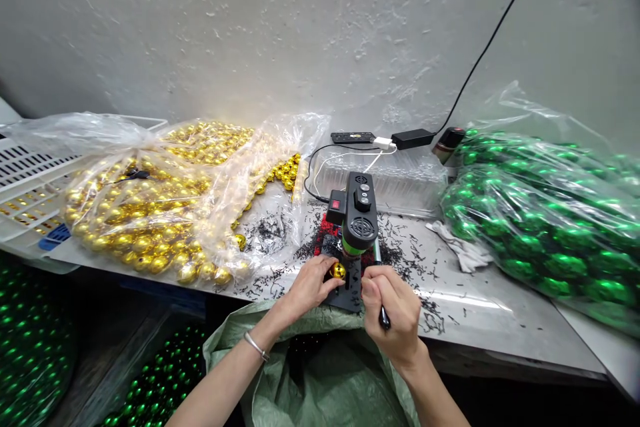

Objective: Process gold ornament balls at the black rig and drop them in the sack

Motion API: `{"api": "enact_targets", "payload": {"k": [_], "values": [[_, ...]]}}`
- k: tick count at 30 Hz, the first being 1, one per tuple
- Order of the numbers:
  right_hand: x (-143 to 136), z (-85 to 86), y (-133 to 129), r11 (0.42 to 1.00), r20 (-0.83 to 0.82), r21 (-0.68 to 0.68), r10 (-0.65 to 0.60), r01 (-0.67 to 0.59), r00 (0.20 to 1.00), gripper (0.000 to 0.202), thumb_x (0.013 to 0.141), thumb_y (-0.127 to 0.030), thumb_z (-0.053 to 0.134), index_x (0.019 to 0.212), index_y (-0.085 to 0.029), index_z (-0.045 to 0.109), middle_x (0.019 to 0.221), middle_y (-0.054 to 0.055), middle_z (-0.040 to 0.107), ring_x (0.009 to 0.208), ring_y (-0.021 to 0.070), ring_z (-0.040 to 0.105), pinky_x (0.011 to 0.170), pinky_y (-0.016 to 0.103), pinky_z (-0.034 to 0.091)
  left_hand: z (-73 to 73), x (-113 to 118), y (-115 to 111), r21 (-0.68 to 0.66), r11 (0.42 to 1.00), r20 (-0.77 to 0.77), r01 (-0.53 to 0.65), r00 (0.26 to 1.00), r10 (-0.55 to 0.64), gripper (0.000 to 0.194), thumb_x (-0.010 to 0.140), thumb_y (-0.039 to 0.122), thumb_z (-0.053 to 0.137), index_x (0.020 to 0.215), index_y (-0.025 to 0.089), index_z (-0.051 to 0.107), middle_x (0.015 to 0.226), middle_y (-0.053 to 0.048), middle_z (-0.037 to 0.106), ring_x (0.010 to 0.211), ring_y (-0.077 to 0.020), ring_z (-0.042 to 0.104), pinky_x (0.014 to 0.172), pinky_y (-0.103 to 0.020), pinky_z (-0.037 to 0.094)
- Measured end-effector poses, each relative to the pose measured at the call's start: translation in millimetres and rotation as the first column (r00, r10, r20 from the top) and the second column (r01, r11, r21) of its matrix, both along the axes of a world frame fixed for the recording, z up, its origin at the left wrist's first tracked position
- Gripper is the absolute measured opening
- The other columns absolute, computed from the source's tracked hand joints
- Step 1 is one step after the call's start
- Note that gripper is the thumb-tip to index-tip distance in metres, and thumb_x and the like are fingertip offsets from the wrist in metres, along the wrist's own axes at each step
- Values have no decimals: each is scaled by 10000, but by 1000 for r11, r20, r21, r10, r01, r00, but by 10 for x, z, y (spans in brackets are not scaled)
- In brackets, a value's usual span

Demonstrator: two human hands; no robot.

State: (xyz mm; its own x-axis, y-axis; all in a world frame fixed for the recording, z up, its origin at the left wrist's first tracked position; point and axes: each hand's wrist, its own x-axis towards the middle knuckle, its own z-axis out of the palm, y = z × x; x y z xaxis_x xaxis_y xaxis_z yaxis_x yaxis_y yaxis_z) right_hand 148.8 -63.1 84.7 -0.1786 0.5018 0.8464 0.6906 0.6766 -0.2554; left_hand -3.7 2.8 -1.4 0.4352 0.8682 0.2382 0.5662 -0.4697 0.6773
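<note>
My left hand (313,283) pinches a shiny gold ball (339,270) between thumb and fingers, at the base plate of a small black bench press (361,213). A dark spot shows on the ball's upper face. The press head, with a green band low on it, stands just above and behind the ball. My right hand (393,307) is wrapped round the black-ended lever handle (384,317) on the right side of the press. A red switch (337,204) sits on the machine's left side. Part of the base is hidden behind my hands.
Plastic bags of gold balls (145,213) lie left, by a white crate (30,193). A bag of green balls (540,227) and a white glove (463,247) lie right. Black bits litter the metal table (480,303). A green sack (330,380) hangs open below; cables run behind.
</note>
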Motion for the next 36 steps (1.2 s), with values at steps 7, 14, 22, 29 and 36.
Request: {"api": "enact_targets", "payload": {"k": [7, 14, 22, 29, 36], "values": [[-16, -36, -11, 1000, -26, -10, -5, 5, 1000, 192, 883, -38, 445, 772, -189, 486, 696, 31, 546, 670, 140, 527, 577, 254, 420, -142, 63, -21, -5, 996, 95, -91, 991, 91, 332, 849, 372, 682, 1145, 223, 687, 1155, -88, 676, 1075, -260, 578, 973, -448, 426], [-11, -302, 18, 999, -18, 39, -2, 3, 1000, 179, 904, -78, 425, 772, -185, 484, 722, 46, 553, 661, 145, 504, 576, 269, 432, -185, 67, -24, 2, 996, 114, -84, 990, 83, 328, 845, 374, 691, 1139, 228, 692, 1115, -81, 674, 1041, -249, 566, 942, -423, 408], [-34, -448, 68, 993, -49, 113, -17, 23, 999, 231, 958, -133, 366, 757, -191, 464, 695, 36, 519, 646, 147, 482, 596, 294, 421, -219, 60, -24, 25, 996, 114, -82, 990, 79, 323, 846, 377, 690, 1142, 247, 687, 1102, -69, 678, 1040, -243, 562, 941, -411, 406], [-74, -493, 79, 988, -77, 152, -13, 25, 997, 248, 966, -136, 353, 751, -190, 463, 673, 23, 502, 649, 146, 499, 613, 304, 432, -233, 61, -26, 34, 996, 117, -87, 990, 83, 321, 838, 384, 700, 1125, 239, 693, 1098, -73, 678, 1042, -248, 571, 935, -414, 416], [-63, -588, 108, 986, -85, 161, -18, 32, 996, 250, 966, -140, 349, 756, -192, 475, 690, 30, 519, 657, 147, 509, 628, 307, 446, -256, 57, -7, 46, 995, 121, -85, 990, 79, 324, 840, 386, 697, 1121, 224, 696, 1092, -79, 681, 1026, -248, 576, 927, -417, 422]]}}
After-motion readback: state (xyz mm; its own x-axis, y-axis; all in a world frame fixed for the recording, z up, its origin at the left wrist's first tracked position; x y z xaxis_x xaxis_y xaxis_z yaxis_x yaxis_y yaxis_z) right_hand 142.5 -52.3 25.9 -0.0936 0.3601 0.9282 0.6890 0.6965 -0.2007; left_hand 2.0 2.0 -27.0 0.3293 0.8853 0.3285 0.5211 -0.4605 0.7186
